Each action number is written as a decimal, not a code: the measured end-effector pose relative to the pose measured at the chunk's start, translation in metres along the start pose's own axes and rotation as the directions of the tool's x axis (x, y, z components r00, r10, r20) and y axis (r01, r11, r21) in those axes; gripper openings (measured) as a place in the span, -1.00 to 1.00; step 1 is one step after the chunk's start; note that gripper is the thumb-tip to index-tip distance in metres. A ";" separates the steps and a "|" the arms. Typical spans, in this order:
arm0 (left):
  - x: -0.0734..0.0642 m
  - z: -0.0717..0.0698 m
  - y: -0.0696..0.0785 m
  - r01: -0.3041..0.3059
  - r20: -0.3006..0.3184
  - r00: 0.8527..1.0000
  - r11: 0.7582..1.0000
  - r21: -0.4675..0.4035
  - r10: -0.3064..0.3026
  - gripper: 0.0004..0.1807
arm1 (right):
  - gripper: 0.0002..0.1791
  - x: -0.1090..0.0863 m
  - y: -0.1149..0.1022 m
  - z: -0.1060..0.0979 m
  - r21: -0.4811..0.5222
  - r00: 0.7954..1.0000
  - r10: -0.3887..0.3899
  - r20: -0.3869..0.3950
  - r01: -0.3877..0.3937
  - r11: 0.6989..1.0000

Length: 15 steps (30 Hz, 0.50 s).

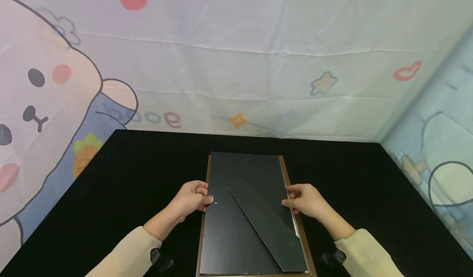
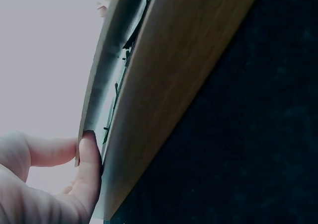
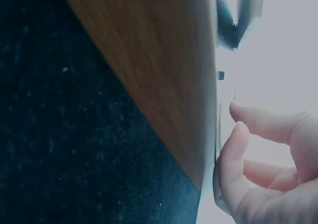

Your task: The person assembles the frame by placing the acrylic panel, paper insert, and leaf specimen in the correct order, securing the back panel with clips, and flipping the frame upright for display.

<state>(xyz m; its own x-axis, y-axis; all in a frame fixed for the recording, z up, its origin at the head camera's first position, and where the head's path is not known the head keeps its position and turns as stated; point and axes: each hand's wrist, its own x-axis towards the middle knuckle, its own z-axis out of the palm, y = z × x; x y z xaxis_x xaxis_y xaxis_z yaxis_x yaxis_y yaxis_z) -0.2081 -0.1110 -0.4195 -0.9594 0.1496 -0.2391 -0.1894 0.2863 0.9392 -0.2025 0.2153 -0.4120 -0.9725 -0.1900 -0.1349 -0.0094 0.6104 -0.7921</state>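
A picture frame with a brown wooden rim (image 1: 308, 252) lies back side up on the black table. Its dark backing board (image 1: 236, 227) carries a long, slanting stand leg (image 1: 264, 223). At the left edge, my left hand (image 1: 191, 198) pinches the board between thumb and a finger. The left wrist view shows the board's edge (image 2: 94, 90) raised, with a gap above the wooden side (image 2: 169, 80). My right hand (image 1: 304, 201) is at the right edge, its fingers bent against the rim. In the right wrist view its thumb and forefinger stand slightly apart, with nothing visible between them.
Black cloth (image 1: 140, 178) covers the table around the frame. A printed fabric backdrop (image 1: 229, 72) hangs behind the table's far edge, and another printed sheet (image 1: 443, 154) hangs on the right. Dark wrist devices (image 1: 155, 255) sit at both sleeves.
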 end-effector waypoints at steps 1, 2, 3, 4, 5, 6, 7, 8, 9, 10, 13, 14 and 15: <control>0.000 0.000 0.001 0.006 -0.001 1.000 1.000 0.005 -0.006 -0.51 | -0.44 0.000 0.000 0.000 0.001 1.000 0.001 -0.002 -0.001 1.000; 0.000 0.001 0.001 0.012 -0.001 1.000 1.000 0.011 -0.012 -0.51 | -0.45 0.000 0.000 0.000 0.001 1.000 0.001 -0.003 -0.001 1.000; 0.001 0.001 0.002 0.017 -0.001 1.000 1.000 0.015 -0.017 -0.51 | -0.45 0.000 0.001 0.000 0.000 1.000 0.001 -0.003 -0.001 1.000; 0.001 0.001 0.002 0.021 0.001 1.000 1.000 0.020 -0.021 -0.52 | -0.46 0.000 0.001 0.000 0.000 1.000 0.000 -0.004 0.000 1.000; 0.001 0.001 0.003 0.025 0.000 1.000 0.999 0.024 -0.025 -0.52 | -0.46 0.000 0.001 0.000 0.000 1.000 -0.001 -0.005 0.001 1.000; 0.001 0.002 0.003 0.027 0.003 1.000 0.999 0.031 -0.027 -0.53 | -0.46 -0.001 0.001 -0.001 -0.002 1.000 -0.003 -0.006 0.003 1.000; 0.001 0.002 0.004 0.029 0.004 1.000 0.999 0.033 -0.029 -0.53 | -0.46 -0.001 0.002 -0.001 -0.002 1.000 -0.005 -0.005 0.005 1.000; 0.001 0.002 0.004 0.031 0.003 0.999 0.999 0.038 -0.032 -0.54 | -0.46 -0.001 0.002 -0.001 0.001 1.000 -0.008 -0.002 0.008 1.000; 0.000 0.002 0.005 0.034 0.001 0.999 0.999 0.040 -0.035 -0.54 | -0.46 -0.001 0.003 -0.001 0.001 1.000 -0.011 0.000 0.011 1.000; 0.000 0.003 0.006 0.036 0.002 0.999 0.998 0.047 -0.036 -0.55 | -0.46 -0.001 0.003 -0.001 0.002 1.000 -0.013 0.001 0.013 1.000; 0.000 0.004 0.007 0.040 -0.009 0.999 0.998 0.056 -0.039 -0.56 | -0.45 -0.002 0.005 -0.002 0.003 1.000 -0.019 0.007 0.019 1.000; 0.000 0.004 0.006 0.037 -0.011 0.999 0.997 0.064 -0.037 -0.56 | -0.45 -0.002 0.005 -0.002 0.004 1.000 -0.020 0.009 0.020 1.000; 0.000 0.005 0.007 0.034 -0.013 0.999 0.997 0.070 -0.033 -0.57 | -0.45 -0.002 0.005 -0.002 0.003 1.000 -0.022 0.009 0.022 1.000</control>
<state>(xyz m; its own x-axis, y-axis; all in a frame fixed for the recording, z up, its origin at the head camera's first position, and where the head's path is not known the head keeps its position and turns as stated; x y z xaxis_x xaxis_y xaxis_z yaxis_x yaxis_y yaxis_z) -0.2079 -0.1047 -0.4142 -0.9551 0.1278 -0.2671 -0.2071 0.3566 0.9110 -0.2011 0.2205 -0.4144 -0.9700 -0.2098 -0.1225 -0.0300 0.6038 -0.7965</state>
